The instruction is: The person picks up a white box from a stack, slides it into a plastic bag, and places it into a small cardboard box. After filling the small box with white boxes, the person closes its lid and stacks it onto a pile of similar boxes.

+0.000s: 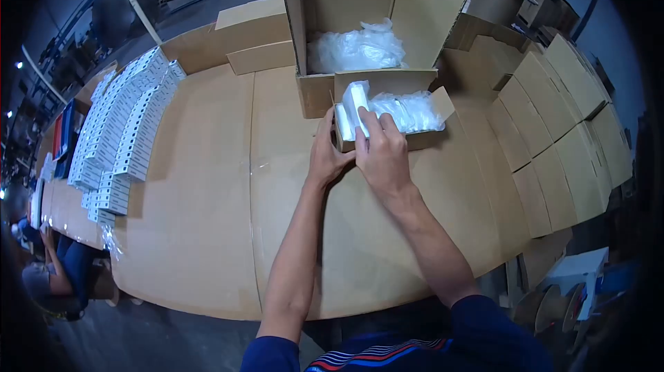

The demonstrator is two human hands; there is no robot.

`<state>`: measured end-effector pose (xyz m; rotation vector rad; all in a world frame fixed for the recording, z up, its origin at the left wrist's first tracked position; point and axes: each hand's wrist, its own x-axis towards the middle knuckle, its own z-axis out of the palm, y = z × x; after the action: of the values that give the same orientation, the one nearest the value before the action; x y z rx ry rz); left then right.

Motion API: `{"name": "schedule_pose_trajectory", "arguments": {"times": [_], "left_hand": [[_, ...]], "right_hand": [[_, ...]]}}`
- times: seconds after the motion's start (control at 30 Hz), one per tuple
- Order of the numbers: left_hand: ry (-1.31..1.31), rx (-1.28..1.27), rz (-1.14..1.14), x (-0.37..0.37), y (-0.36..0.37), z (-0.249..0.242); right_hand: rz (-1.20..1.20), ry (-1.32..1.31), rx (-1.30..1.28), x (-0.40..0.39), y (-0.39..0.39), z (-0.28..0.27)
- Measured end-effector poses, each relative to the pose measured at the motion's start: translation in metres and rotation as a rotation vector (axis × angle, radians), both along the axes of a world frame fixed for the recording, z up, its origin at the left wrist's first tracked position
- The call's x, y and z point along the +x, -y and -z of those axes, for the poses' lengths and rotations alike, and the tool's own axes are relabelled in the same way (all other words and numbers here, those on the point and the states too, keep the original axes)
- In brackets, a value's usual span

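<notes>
A small open cardboard box (422, 140) stands in front of a large open carton (429, 22). Clear plastic-wrapped items (411, 110) fill its right part. My right hand (382, 150) grips a white plastic-wrapped piece (357, 98), which stands tilted above the box's left part. My left hand (325, 152) lies against the left side of the small box, thumb toward its front wall; its fingers are partly hidden. More clear plastic bags (360, 48) lie inside the large carton.
Rows of small white boxes (117, 119) are stacked at the table's left. Folded brown cartons (553, 143) stand at the right edge. Cardboard covers the table (200, 233). A seated person (59, 275) is at the far lower left. Spools (557, 310) are at the lower right.
</notes>
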<state>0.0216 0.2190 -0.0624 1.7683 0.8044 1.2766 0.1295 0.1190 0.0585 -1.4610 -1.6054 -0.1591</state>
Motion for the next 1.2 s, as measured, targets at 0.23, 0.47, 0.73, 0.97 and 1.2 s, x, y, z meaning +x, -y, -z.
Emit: {"name": "schedule_pose_trajectory", "arguments": {"times": [0.23,0.47,0.73,0.97,1.2], "left_hand": [[0.08,-0.035,0.003,0.003,-0.005,0.008],[0.045,0.031,0.029,-0.003,-0.001,0.002],[0.145,-0.066,0.06,0.0,-0.001,0.002],[0.217,0.001,0.133,-0.001,-0.006,0.016],[-0.037,-0.048,0.04,-0.003,0.007,-0.016]], "right_hand": [[0.128,0.012,-0.173,-0.011,-0.012,0.004],[0.055,0.189,-0.326,0.005,-0.042,-0.009],[-0.009,0.351,-0.338,0.003,-0.015,0.022],[-0.029,0.441,-0.381,0.006,-0.02,0.049],[-0.174,0.38,-0.382,0.028,-0.001,0.027]]}}
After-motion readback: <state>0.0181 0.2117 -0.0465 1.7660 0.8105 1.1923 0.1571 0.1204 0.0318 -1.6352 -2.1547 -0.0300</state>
